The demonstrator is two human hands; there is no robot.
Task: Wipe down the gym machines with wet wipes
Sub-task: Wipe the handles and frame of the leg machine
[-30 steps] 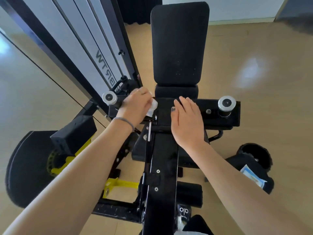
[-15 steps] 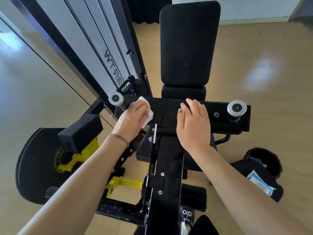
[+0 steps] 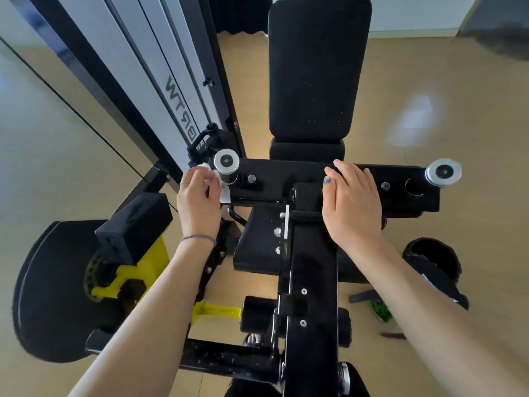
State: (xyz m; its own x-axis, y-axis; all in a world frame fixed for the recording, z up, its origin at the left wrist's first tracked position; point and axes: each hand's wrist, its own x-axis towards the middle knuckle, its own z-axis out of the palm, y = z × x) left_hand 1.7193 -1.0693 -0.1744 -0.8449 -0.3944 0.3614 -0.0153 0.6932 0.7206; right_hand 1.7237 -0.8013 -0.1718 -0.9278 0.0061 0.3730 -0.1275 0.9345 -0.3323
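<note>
Wet wipe (image 3: pixel 213 179), a small white crumpled sheet, sits in the left hand (image 3: pixel 197 203), pinched by curled fingers against the left end of the black crossbar (image 3: pixel 274 179), right beside the silver-capped peg (image 3: pixel 226 164) there. Part of the wipe hangs as a loose flap below the fingers, so it looks thin, limp and very light; it will likely fold or bunch under pressure rather than hold a shape, and best grip is probably a wad under 2 or 3 fingertips so the flap doesn't drag. The right hand (image 3: pixel 353 202) lies flat and open, palm down, holding nothing, resting on the crossbar near the centre joint, seemingly as a brace. The machine itself is rigid painted steel and black padding (image 3: pixel 319 67), which should take firm rubbing. Around the peg and the bolt heads (image 3: pixel 251 178) the wipe would need wrapping or pressing into corners.
</note>
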